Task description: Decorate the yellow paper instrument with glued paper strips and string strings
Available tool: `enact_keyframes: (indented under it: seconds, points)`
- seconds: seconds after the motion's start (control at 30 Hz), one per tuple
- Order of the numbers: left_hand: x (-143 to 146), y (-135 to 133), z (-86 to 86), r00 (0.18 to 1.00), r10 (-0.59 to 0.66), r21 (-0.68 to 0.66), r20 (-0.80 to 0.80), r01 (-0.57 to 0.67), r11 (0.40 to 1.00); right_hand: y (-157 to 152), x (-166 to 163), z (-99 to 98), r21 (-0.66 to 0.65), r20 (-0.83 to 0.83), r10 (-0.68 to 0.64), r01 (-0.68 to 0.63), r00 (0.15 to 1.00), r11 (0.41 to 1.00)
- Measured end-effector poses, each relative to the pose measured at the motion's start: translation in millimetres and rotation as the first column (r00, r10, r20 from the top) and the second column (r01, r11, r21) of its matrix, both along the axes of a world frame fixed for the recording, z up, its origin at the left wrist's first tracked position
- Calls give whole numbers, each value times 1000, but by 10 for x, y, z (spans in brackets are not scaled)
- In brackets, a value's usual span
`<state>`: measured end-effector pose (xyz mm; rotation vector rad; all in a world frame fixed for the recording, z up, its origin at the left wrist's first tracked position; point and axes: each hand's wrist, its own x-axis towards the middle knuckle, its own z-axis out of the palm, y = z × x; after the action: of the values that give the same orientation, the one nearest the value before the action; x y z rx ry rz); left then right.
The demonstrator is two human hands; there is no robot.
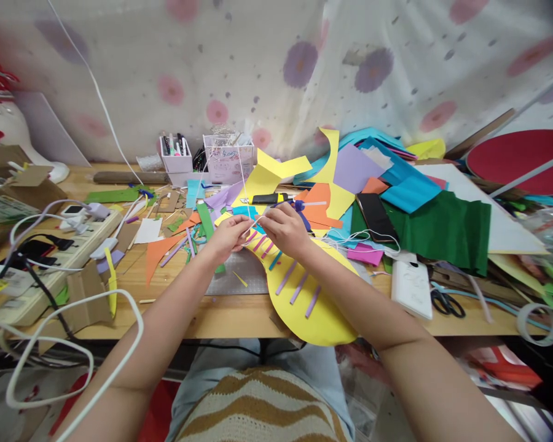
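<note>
My left hand (231, 235) and my right hand (284, 228) are close together over the middle of the desk, fingers pinched on a thin white string (243, 178). Part of the string rises in a loop above them. Below my hands lies a large yellow cutout (325, 319) with a rounded end over the desk's front edge. Short purple strips (299, 288), pink ones and a blue one lie in a row across it. Just beyond my right hand are a utility knife (268, 199) and a blue glue gun (303, 215), partly hidden.
Paper scraps (159, 258) litter the left side beside a power strip (59, 270) with tangled cables. Pen boxes (175, 161) stand at the back. To the right are coloured sheets (359, 169), a phone (375, 216), a white power bank (410, 287), scissors (448, 303) and a tape roll (539, 324).
</note>
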<state>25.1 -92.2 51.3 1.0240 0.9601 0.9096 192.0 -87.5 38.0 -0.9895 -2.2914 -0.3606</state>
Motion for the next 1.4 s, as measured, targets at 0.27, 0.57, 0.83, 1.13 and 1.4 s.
enact_keyframes:
  seconds: [0.27,0.57,0.83,1.13,1.4]
  points:
    - [9,-4,-31,992,15,15,121,-17,1000,-13,19,0,126,-35,61,-56,998,990]
    - [54,16,-100,972,150,92,182,-169,981,-212,-95,-18,-160,-184,167,-197,969,967]
    - [69,3,-122,967,208,125,146,-227,966,-81,-271,113,-724,-618,-285,-389,733,569]
    - [45,30,-156,975,218,236,42,-221,946,-24,-275,131,-725,-657,-335,-445,676,525]
    - [38,35,-172,956,292,266,-10,-279,923,-12,-291,102,-720,-595,-292,-334,749,609]
